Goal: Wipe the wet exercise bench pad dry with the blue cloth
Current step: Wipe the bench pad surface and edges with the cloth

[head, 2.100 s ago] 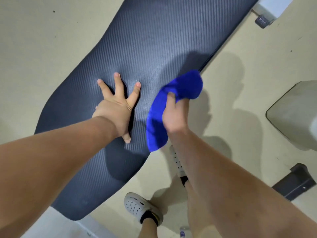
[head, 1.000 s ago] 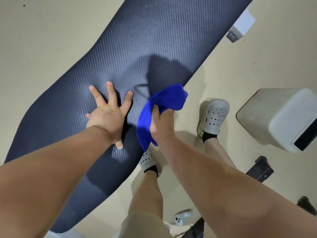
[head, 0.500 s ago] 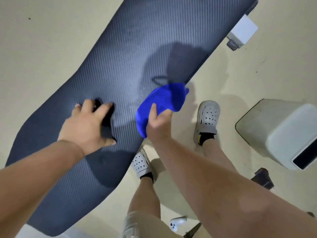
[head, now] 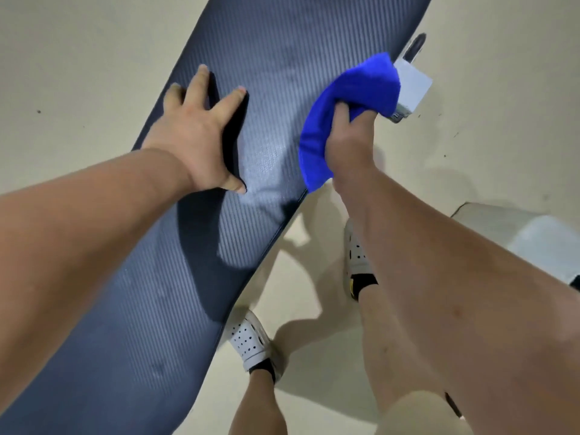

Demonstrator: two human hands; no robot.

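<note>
The dark ribbed bench pad [head: 282,58] runs diagonally from lower left to upper right. My left hand [head: 194,133] lies flat on its left part, fingers spread, reaching over the left edge. My right hand [head: 348,139] grips the bunched blue cloth [head: 351,98] at the pad's right edge. The cloth hangs partly over that edge. A pale sheen shows on the pad between my hands.
A white bench frame part [head: 411,86] with a dark tube sits just right of the cloth. My two feet in white perforated clogs [head: 251,343] stand on the beige floor beside the pad. A pale grey block [head: 533,240] lies at the right edge.
My left hand has slid up the pad and spread its fingers flat again. My right hand has carried the cloth up along the right edge, close to the white frame part.
</note>
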